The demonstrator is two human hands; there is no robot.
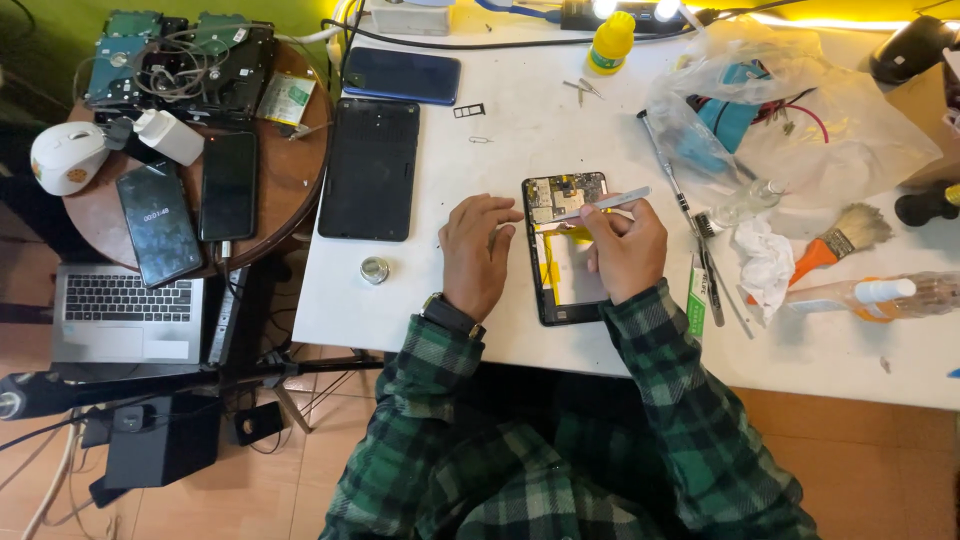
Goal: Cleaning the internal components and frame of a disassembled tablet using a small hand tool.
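Right hand [628, 250] fingers pinch tweezers [605, 204] over the opened tablet [562, 290] — left hand [478, 255] fingers released, steadying its edge

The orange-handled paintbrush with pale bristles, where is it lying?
In the head view, the orange-handled paintbrush lies on the white table, right of the crumpled white tissue and above the clear plastic bottle.

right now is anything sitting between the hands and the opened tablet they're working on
Nothing visible does. The left hand rests against the left edge of the opened tablet, and the right hand lies over its right side, holding tweezers whose tip reaches the circuit board. The black back cover lies apart, to the left.
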